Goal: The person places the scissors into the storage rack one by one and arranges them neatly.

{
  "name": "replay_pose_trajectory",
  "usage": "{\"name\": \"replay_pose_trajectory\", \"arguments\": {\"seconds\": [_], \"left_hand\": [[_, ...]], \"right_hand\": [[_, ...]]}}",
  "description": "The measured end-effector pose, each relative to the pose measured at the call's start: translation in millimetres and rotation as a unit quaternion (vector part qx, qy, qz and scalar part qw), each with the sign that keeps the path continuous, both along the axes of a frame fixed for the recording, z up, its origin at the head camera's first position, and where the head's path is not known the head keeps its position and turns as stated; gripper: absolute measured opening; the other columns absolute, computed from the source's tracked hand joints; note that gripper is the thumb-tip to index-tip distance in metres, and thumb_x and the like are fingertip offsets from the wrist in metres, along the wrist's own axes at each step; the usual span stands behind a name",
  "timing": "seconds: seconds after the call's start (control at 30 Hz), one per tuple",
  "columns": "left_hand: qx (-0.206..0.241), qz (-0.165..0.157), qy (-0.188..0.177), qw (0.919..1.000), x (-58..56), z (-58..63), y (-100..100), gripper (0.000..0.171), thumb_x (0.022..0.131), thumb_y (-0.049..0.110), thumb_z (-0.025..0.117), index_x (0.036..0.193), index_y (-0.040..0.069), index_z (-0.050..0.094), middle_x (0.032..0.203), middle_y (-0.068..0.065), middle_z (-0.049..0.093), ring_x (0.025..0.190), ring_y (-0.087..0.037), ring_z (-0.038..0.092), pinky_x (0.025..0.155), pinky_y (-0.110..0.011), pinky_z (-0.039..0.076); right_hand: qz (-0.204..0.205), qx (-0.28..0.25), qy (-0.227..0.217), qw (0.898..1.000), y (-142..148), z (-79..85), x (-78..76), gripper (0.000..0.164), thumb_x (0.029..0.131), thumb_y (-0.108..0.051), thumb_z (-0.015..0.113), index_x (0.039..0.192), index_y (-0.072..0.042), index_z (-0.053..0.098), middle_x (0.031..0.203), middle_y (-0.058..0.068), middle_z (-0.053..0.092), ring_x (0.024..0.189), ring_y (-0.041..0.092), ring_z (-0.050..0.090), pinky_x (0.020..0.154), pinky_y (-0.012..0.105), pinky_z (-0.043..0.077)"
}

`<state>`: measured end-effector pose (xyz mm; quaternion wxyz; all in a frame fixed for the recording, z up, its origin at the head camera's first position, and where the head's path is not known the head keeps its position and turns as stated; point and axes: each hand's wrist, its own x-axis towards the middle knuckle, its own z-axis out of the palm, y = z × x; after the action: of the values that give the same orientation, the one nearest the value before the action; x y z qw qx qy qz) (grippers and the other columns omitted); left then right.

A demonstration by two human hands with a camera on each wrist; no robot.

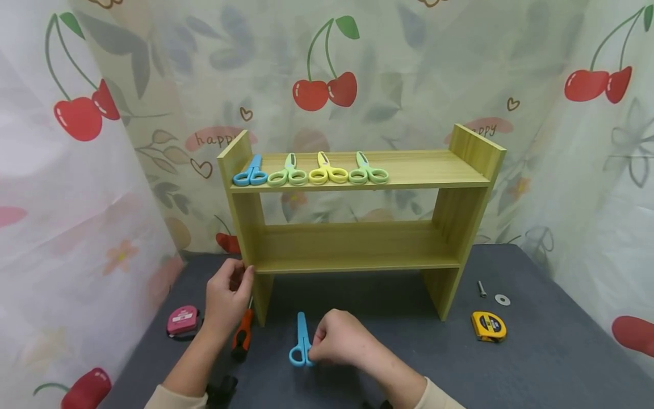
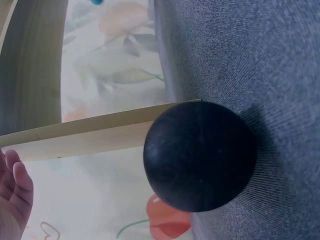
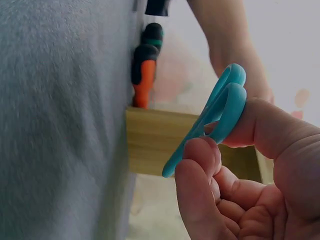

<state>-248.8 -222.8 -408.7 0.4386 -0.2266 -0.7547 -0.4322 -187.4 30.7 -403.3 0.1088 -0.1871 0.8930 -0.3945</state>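
My right hand (image 1: 343, 338) pinches one handle loop of light-blue scissors (image 1: 302, 332), whose covered blades point toward the wooden shelf (image 1: 352, 264). In the right wrist view the scissors (image 3: 227, 110) tilt between thumb and fingertips. My left hand (image 1: 228, 298) is at the shelf's left side panel, thumb and curled index finger meeting at its front edge. Its other fingers (image 2: 22, 182) show beside the panel in the left wrist view. Just right of the left forearm lies an orange and black screwdriver (image 1: 242, 336); its rounded black end (image 2: 200, 157) fills much of the left wrist view.
Along the left of the top board lie blue scissors (image 1: 251, 171), green scissors (image 1: 289, 170), yellow scissors (image 1: 327, 170) and another green pair (image 1: 367, 170). A pink tape measure (image 1: 183, 321) lies far left. At right are a yellow tape measure (image 1: 489, 326), a bolt (image 1: 482, 289) and a washer (image 1: 503, 299).
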Motion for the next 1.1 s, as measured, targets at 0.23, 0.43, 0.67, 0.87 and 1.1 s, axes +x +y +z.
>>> {"name": "replay_pose_trajectory", "arguments": {"seconds": [0.23, 0.43, 0.67, 0.87, 1.1], "left_hand": [[0.004, -0.004, -0.008, 0.9999, -5.2, -4.3, -4, 0.011, 0.091, -0.006, 0.070, 0.095, 0.003, 0.066, 0.078, -0.001, 0.063, 0.063, -0.010, 0.054, 0.056, -0.016, 0.046], [0.001, 0.000, -0.005, 1.0000, -6.4, -5.1, -4, 0.012, 0.090, -0.006, 0.071, 0.095, 0.004, 0.066, 0.078, -0.001, 0.063, 0.063, -0.011, 0.053, 0.055, -0.017, 0.045], [0.002, -0.002, -0.017, 0.9999, -3.9, -3.7, -4, 0.009, 0.092, -0.005, 0.069, 0.095, 0.003, 0.066, 0.079, 0.000, 0.062, 0.063, -0.010, 0.054, 0.056, -0.016, 0.045], [-0.006, 0.005, -0.009, 0.9999, -2.5, -2.1, -3, 0.006, 0.093, -0.003, 0.068, 0.093, 0.003, 0.065, 0.077, 0.000, 0.062, 0.062, -0.010, 0.055, 0.056, -0.017, 0.045], [-0.004, 0.004, -0.012, 0.9999, -3.1, -3.6, -3, 0.007, 0.093, -0.003, 0.068, 0.094, 0.002, 0.065, 0.077, 0.000, 0.063, 0.062, -0.010, 0.056, 0.056, -0.018, 0.046]], "right_hand": [[0.015, 0.000, 0.011, 1.000, 19, 14.7, 5.5, 0.019, 0.074, -0.006, 0.075, 0.058, -0.015, 0.068, 0.050, -0.008, 0.058, 0.048, 0.009, 0.052, 0.048, 0.027, 0.042], [0.018, 0.002, 0.025, 1.000, 38, 23.7, 10.1, 0.018, 0.074, -0.007, 0.072, 0.059, -0.017, 0.068, 0.050, -0.011, 0.054, 0.050, 0.007, 0.048, 0.049, 0.025, 0.039], [0.017, -0.003, 0.032, 0.999, 60, 35.3, 17.6, 0.015, 0.073, -0.007, 0.072, 0.062, -0.016, 0.068, 0.052, -0.011, 0.052, 0.051, 0.007, 0.046, 0.050, 0.026, 0.039], [0.016, -0.016, 0.034, 0.999, 82, 46.2, 22.5, 0.011, 0.074, -0.008, 0.074, 0.068, -0.016, 0.069, 0.058, -0.008, 0.057, 0.054, 0.007, 0.049, 0.050, 0.025, 0.041], [0.010, -0.023, 0.035, 0.999, 106, 58.7, 29.3, 0.007, 0.076, -0.008, 0.074, 0.073, -0.013, 0.070, 0.062, -0.005, 0.061, 0.058, 0.010, 0.050, 0.052, 0.026, 0.041]]}}
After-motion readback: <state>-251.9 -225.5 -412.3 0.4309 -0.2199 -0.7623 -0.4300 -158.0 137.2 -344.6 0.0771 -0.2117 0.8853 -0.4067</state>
